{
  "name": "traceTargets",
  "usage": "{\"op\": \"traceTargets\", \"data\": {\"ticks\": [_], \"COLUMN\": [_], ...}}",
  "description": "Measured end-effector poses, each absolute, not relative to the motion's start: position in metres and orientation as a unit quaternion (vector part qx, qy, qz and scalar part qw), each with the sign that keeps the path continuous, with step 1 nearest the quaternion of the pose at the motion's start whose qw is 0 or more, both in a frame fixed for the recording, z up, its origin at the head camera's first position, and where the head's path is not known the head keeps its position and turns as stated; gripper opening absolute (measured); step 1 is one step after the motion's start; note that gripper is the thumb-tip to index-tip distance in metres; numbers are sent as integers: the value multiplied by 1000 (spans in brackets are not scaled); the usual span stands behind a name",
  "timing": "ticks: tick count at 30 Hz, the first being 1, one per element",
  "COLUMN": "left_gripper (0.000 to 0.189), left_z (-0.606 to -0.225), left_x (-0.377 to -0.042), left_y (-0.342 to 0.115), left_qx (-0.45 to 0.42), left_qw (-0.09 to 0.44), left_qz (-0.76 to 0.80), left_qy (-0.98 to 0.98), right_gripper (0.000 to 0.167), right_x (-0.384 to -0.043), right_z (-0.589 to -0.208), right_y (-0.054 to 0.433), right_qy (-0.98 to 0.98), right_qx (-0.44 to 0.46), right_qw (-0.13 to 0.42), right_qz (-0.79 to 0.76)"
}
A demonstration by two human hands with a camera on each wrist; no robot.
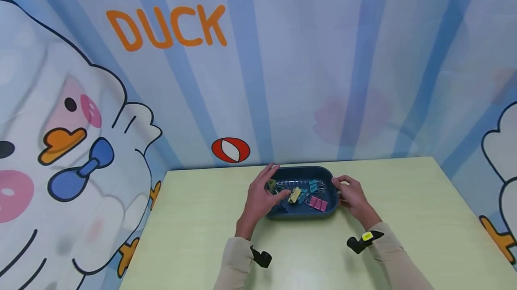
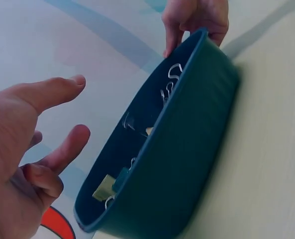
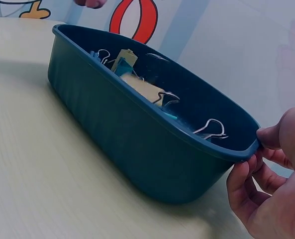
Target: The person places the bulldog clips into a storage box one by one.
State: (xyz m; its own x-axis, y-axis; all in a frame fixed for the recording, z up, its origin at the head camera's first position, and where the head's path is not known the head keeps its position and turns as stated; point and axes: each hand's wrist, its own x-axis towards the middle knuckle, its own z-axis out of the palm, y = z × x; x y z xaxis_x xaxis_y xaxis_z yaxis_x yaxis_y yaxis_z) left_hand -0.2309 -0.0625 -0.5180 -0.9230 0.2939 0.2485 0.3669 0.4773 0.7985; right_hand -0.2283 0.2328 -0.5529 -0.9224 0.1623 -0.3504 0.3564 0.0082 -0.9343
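A dark blue plastic tray [image 1: 311,217] stands on the table, holding several binder clips. Among them are a pink clip [image 1: 318,204], a yellow clip [image 1: 295,195], a light blue clip [image 1: 313,186] and a green clip [image 1: 272,185] near the left end. My right hand [image 1: 355,198] pinches the tray's right rim between thumb and fingers, as the right wrist view also shows. Over the tray's left end hovers my left hand [image 1: 260,195], thumb and forefinger spread and nothing held. In the left wrist view that hand [image 2: 18,144] is apart from the tray wall [image 2: 187,134].
The pale yellow-green table [image 1: 194,227] extends left, right and in front of the tray. Close behind the tray rises a blue striped backdrop [image 1: 291,79] printed with ducks. Black straps [image 1: 261,257] sit on both wrists.
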Motion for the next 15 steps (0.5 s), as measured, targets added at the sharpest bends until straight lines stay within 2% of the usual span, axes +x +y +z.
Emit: {"op": "traceTargets", "data": {"ticks": [6, 15], "left_gripper": [77, 74], "left_z": [-518, -512], "left_x": [-228, -226], "left_y": [-72, -85], "left_qx": [-177, -167], "left_qw": [25, 48], "left_qz": [-464, -429], "left_qy": [-868, -887], "right_gripper": [33, 36], "right_x": [-229, -227], "right_z": [-551, -551], "right_y": [238, 242], "right_qy": [713, 727], "right_qx": [187, 185], "right_qw": [75, 74], "right_qz": [-672, -657]}}
